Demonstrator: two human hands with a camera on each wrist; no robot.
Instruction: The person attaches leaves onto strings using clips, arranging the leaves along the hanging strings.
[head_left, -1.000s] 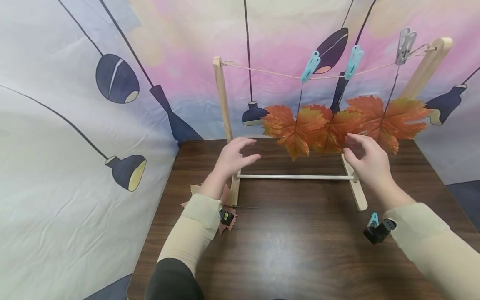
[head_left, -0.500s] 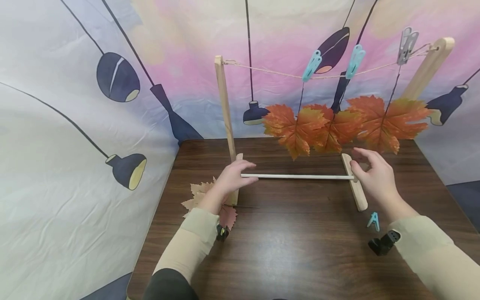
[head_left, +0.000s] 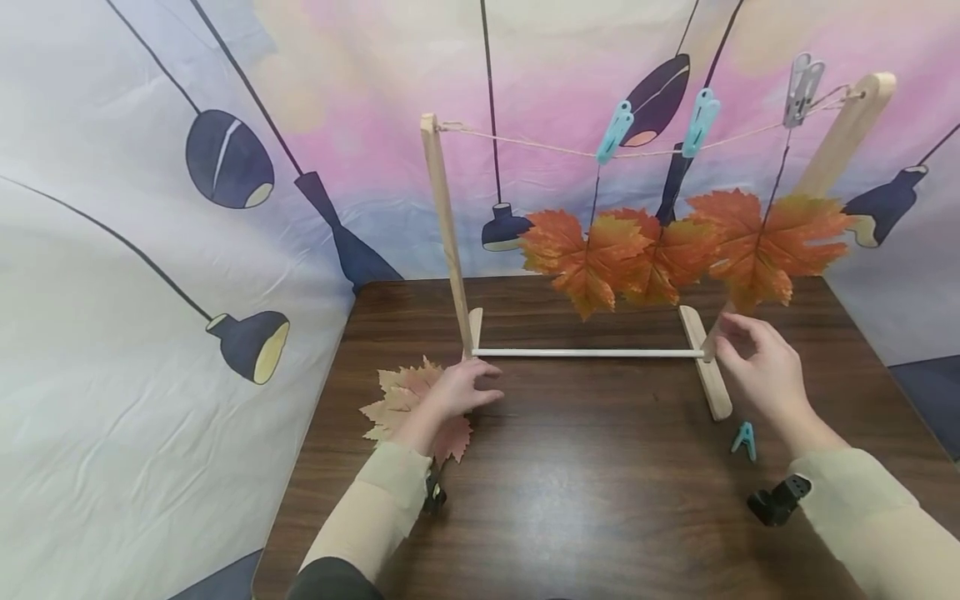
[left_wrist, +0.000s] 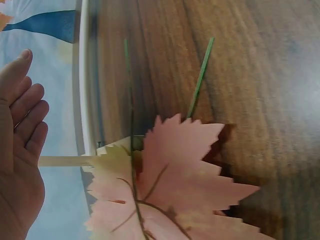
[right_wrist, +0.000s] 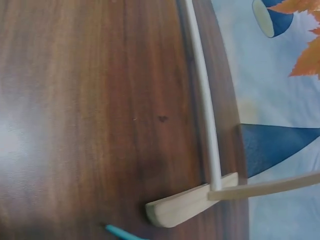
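Observation:
My left hand (head_left: pixel 459 390), fingers loosely bent, hovers over pale pink-and-cream artificial maple leaves (head_left: pixel 401 396) on the table. In the left wrist view two green stems stick out from the leaves (left_wrist: pixel 185 170), beside the hand (left_wrist: pixel 22 150). My right hand (head_left: pixel 765 367) is near the right post of a wooden rack, its thumb and fingers slightly curved with nothing seen between them; touch with the post cannot be told. A blue clothespin (head_left: pixel 744 441) lies below that hand. Three orange maple leaves (head_left: pixel 765 246) hang from the rack's string by two blue clothespins (head_left: pixel 700 123) and a grey clothespin (head_left: pixel 802 90).
The rack has a left post (head_left: pixel 447 233), a white crossbar (head_left: pixel 585 353) and wooden feet (head_left: pixel 712 387) on the brown table (head_left: pixel 570 483). A printed cloth backdrop (head_left: pixel 337 83) hangs behind and to the left.
Both hands have come down and nearer: the left from beside the left post to over the pale leaves, the right from below the hanging leaves to beside the right post's base.

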